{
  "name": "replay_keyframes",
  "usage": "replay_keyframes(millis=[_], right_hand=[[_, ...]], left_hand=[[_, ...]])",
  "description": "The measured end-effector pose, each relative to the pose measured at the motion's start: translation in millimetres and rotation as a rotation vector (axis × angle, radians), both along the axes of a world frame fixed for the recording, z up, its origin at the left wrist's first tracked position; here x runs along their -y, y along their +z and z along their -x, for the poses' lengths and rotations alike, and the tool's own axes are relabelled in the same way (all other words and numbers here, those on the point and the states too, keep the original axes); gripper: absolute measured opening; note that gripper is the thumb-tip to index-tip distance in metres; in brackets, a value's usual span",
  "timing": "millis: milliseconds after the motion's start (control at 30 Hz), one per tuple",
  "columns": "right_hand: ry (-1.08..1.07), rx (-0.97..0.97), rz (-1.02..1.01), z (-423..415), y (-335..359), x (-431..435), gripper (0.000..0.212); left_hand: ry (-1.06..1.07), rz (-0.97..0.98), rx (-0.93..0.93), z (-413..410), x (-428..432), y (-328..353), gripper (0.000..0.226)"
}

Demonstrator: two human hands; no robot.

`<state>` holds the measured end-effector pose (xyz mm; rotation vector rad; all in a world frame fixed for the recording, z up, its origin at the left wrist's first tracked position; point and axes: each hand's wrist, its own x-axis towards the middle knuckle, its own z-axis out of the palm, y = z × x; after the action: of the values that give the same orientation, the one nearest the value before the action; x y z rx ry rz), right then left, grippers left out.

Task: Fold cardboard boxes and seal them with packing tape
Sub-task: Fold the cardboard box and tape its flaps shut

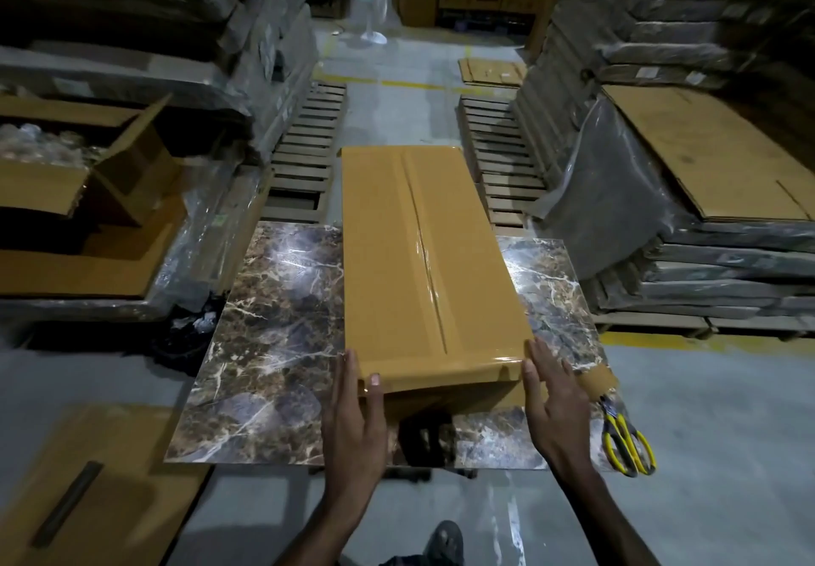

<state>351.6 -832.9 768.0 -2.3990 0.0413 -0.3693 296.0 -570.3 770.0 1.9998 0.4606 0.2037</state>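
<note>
Warehouse aisle, dim; grey concrete floor [705, 411] with yellow painted lines. Plastic-wrapped stacks [714, 49] of flat stock stood on both sides, film wrinkled and glossy, with slatted wooden pallets [304, 142] at their feet. A loose sheet of corrugated board [705, 150] lay flat atop the right stack; an open carton [88, 168] with raised flaps sat on the left stack. In the centre lay a polished marble-patterned slab [273, 323], rectangular, brown and grey with white veins, reflecting the overhead light. The cardboard box [423, 265], long, narrow and tan, rested lengthwise across the slab's middle, its far end reaching over the pallets. A strip of clear packing tape [430, 274] ran along the centre seam, shiny and slightly puckered, and wrapped over the near end. The left hand [357, 424] was spread flat, fingers extended against the box's near left corner, thumb on the end face, gripping nothing. The right hand [555, 402] was likewise splayed open against the near right corner. Yellow-handled scissors [626, 442] lay at the slab's near right edge, just beside a brown tape roll [597, 382] partly hidden by the right hand.
</note>
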Motion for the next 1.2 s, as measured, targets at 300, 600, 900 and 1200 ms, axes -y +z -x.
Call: replay_keyframes(millis=[300,600,900,1200], right_hand=[[0.201,-0.232,-0.491,-5.5,4.5,33.0,0.054],[0.654,0.090,0.434,-54.1,20.6,93.7,0.075],[0.790,0.302,0.531,-85.7,23.9,92.0,0.028],[0.798,0.425,0.574,-94.2,13.0,84.7,0.018]], left_hand=[[0.199,0.410,0.135,2.1,-0.8,-1.6,0.056],[-0.382,-0.287,0.320,3.8,-81.5,-22.9,0.042],[-0.495,-0.669,0.458,-21.9,-98.6,-12.7,0.035],[-0.617,-0.987,0.765,-40.9,-105.9,-17.0,0.030]])
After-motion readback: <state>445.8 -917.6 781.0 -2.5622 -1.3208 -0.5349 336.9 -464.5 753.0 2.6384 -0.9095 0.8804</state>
